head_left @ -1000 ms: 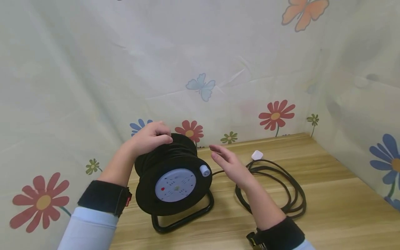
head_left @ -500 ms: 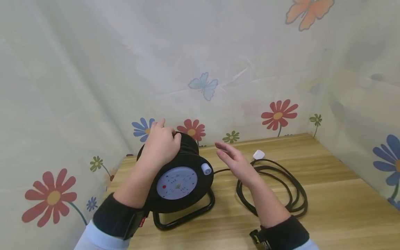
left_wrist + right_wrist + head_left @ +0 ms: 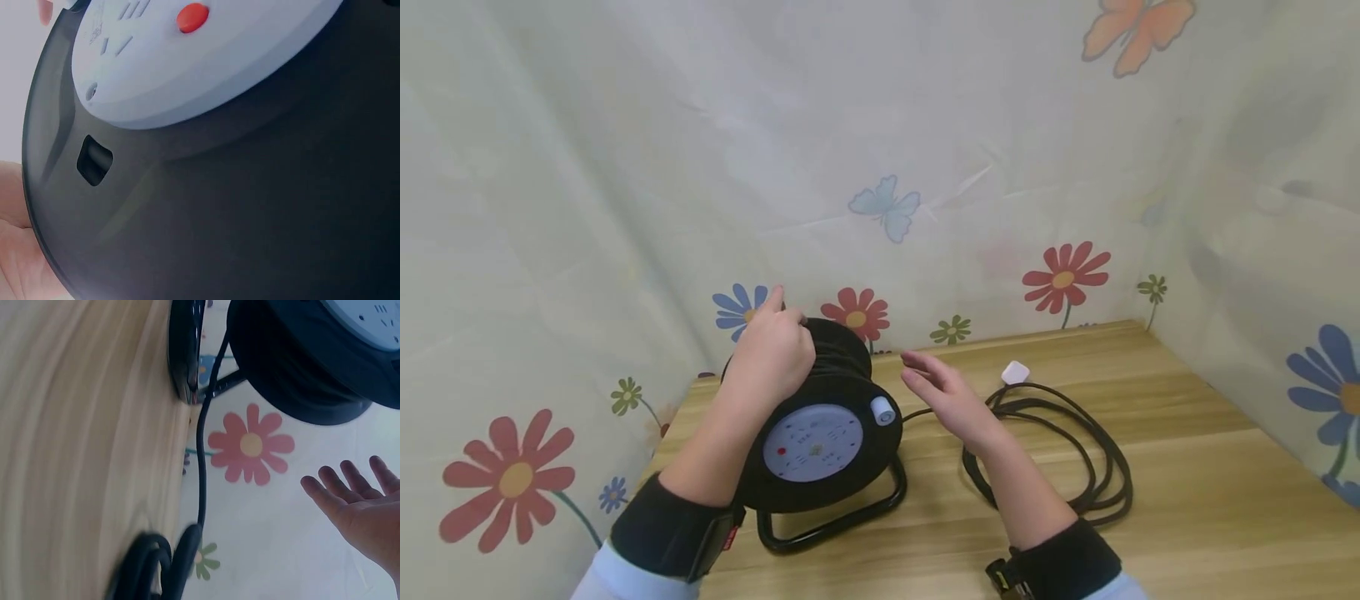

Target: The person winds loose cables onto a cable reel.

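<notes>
A black cable reel (image 3: 820, 500) stands on a tubular stand (image 3: 842, 529) at the centre-left of the table. Its pale round socket panel (image 3: 812, 443) faces me, with a red button (image 3: 192, 17). Over the top of the reel my left hand (image 3: 772, 354) grips with curled fingers; what part lies under them is hidden. In the left wrist view part of that hand (image 3: 25, 250) shows behind the disc's rim. My right hand (image 3: 951, 400) hovers right of the reel, fingers extended and holding nothing. A white winding knob (image 3: 883, 411) sits near it.
Loose loops of black cable (image 3: 1120, 467) lie on the wooden table (image 3: 1210, 467) to the right, joined to the reel by a single strand (image 3: 201, 450). A white plug (image 3: 1016, 372) lies behind them. Flower-printed sheeting (image 3: 970, 233) walls the back and sides.
My left hand has shifted and turned on top of the reel, with its back now facing me. The right hand stays extended beside the reel, only slightly moved.
</notes>
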Demonstrator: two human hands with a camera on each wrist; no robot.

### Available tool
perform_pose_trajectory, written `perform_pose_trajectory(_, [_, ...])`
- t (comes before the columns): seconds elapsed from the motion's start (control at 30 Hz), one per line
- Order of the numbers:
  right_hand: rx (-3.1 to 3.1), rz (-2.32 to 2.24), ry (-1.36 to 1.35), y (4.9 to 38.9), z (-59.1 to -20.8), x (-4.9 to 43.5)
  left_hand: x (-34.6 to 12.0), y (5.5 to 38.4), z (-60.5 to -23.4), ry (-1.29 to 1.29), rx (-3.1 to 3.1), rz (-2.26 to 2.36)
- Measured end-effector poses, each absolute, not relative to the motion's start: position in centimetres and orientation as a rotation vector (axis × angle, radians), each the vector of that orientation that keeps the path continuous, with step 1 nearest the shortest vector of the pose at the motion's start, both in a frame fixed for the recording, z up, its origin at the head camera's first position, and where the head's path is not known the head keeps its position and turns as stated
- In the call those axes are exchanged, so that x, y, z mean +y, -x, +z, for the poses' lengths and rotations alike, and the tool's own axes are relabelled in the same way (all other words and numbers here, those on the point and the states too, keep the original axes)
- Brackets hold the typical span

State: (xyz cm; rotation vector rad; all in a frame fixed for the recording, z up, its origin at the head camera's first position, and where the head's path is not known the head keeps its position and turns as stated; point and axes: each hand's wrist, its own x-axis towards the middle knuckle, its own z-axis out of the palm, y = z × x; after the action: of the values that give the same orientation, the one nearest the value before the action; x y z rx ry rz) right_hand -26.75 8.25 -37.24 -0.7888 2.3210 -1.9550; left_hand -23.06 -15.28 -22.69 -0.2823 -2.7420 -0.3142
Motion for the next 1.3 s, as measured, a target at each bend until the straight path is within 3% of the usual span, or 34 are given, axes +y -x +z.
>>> perform_pose_trajectory(0.7, [2.257, -2.023, 0.815, 27.0, -38.1, 3.6, -20.5, 22.6, -23.4, 0.358, -2.696, -0.555])
perform_pose_trajectory(1.13, [2.304, -1.927, 0.812, 25.4, -36.7, 5.5, -20.5, 22.5, -23.9, 0.347, -2.674, -0.566])
perform_pose_trajectory(1.3, [2.694, -1.592, 0.8, 25.4, -36.7, 6.7, -20.3, 22.6, -23.9, 0.342, -2.672, -0.565])
